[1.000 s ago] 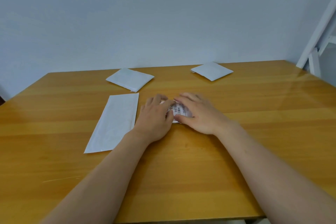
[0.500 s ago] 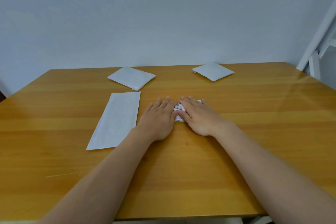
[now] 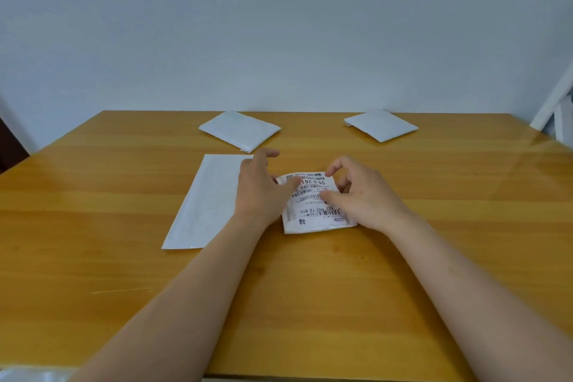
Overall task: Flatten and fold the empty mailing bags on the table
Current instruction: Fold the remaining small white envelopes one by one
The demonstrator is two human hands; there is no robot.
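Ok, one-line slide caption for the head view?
Both hands on folded labelled mailing bag; one flat bag alongside, two folded behind.

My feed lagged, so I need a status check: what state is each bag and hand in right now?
Labelled bag: folded, label up, under both thumbs.
Long bag: flat, unfolded.
Far left bag: folded.
Far right bag: folded.
Left hand: thumb on labelled bag.
Right hand: fingers curled, thumb on labelled bag.
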